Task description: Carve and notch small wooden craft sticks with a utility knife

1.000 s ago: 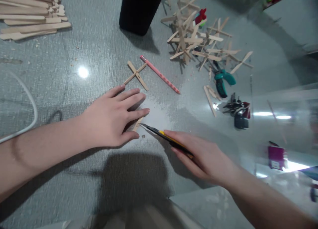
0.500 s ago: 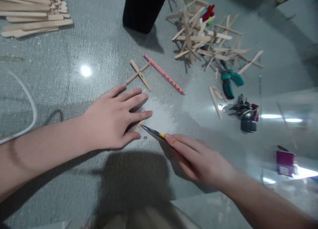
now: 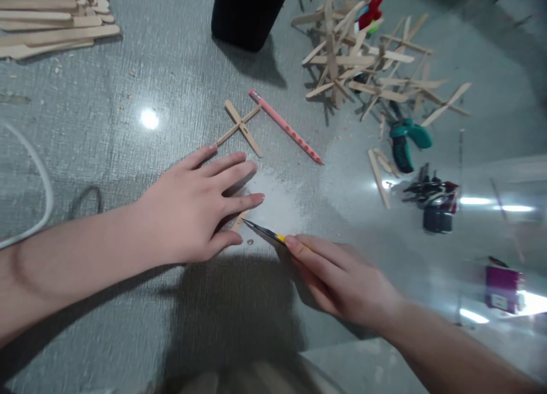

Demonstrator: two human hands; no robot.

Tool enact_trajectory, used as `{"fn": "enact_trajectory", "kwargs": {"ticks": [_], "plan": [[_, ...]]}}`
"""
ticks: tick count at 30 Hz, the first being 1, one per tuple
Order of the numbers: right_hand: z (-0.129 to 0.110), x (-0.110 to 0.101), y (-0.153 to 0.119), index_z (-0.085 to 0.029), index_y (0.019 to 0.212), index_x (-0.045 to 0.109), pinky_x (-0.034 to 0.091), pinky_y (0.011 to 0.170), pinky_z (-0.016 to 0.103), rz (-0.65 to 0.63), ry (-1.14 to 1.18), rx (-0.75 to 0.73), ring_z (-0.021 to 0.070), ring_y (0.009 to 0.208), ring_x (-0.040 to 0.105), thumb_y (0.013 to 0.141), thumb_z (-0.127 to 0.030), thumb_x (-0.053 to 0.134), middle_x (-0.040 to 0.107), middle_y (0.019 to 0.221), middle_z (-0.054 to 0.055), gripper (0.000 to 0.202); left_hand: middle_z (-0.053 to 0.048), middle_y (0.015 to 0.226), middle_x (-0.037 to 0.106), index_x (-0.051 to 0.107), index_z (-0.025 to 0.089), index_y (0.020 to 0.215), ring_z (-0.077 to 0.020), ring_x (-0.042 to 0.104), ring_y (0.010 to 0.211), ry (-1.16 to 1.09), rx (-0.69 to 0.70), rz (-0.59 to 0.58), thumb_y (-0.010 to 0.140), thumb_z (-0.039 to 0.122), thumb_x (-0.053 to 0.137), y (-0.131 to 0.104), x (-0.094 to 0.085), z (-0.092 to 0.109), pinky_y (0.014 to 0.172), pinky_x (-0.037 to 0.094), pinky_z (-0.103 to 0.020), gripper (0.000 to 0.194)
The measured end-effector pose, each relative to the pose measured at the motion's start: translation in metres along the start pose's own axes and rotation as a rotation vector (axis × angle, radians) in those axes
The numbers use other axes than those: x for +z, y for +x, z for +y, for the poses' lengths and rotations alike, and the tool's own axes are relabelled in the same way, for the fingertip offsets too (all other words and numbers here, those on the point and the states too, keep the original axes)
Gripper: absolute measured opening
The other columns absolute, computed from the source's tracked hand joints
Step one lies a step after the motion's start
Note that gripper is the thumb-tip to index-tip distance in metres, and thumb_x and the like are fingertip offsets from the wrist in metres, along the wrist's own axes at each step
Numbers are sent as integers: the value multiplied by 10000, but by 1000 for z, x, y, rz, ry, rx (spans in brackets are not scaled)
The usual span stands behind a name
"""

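Observation:
My left hand (image 3: 196, 203) lies flat with its fingers spread, pressing on a small wooden stick (image 3: 239, 220) that shows between forefinger and thumb. In my right hand (image 3: 337, 274) is a slim tool (image 3: 267, 232) with a dark pointed end and a yellow band; its tip touches the stick. Just beyond my left fingertips lies a cross of two wooden sticks (image 3: 241, 125), with a pink pencil (image 3: 286, 127) beside it. A tiny round bit (image 3: 250, 242) lies near my left thumb.
Wooden sticks (image 3: 51, 26) are piled at the top left, near a black container (image 3: 248, 12). Crossed sticks (image 3: 333, 57) heap at the upper right above green-handled pliers (image 3: 401, 146). Farther right are dark small items (image 3: 433, 194) and a purple box (image 3: 503, 288). A white cable (image 3: 45, 183) curves at left.
The view has shifted slightly, so the objects at right appear farther right. Both hands keep nearly the same pose, with the tool tip still at the stick.

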State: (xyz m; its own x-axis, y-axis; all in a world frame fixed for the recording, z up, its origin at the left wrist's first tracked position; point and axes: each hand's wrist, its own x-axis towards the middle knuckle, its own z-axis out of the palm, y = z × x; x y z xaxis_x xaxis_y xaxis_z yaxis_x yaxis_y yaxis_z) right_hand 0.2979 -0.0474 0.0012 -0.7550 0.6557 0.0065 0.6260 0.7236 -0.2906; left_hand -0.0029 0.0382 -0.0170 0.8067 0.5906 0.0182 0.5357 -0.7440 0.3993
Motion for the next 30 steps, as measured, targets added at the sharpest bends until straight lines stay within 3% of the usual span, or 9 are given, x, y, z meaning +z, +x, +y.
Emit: {"fn": "enact_trajectory", "kwargs": {"ticks": [14, 27, 30], "plan": [[0, 1, 1, -159, 1701, 100, 637, 613, 316, -2, -10, -21, 240, 788, 756, 992, -104, 425, 778, 1049, 131, 783, -96, 1668, 419, 603, 318, 1456, -330, 349, 1574, 14, -1, -25, 932, 538, 683, 0, 0, 0, 1313, 220, -593, 574], [1, 4, -1, -180, 1683, 190, 638, 629, 314, 22, 28, 3, 239, 820, 762, 970, -87, 455, 782, 1062, 126, 766, -114, 1652, 438, 605, 317, 1465, -331, 368, 1565, 30, 18, 16, 934, 554, 675, 0, 3, -1, 1302, 247, -601, 586], [-1, 4, -1, -156, 1643, 270, 618, 597, 313, 27, 7, 4, 236, 779, 752, 975, -87, 463, 779, 1048, 126, 699, -118, 1657, 430, 605, 318, 1469, -330, 360, 1571, 34, 18, 6, 940, 553, 662, -1, 2, -1, 1304, 241, -602, 581]]}}
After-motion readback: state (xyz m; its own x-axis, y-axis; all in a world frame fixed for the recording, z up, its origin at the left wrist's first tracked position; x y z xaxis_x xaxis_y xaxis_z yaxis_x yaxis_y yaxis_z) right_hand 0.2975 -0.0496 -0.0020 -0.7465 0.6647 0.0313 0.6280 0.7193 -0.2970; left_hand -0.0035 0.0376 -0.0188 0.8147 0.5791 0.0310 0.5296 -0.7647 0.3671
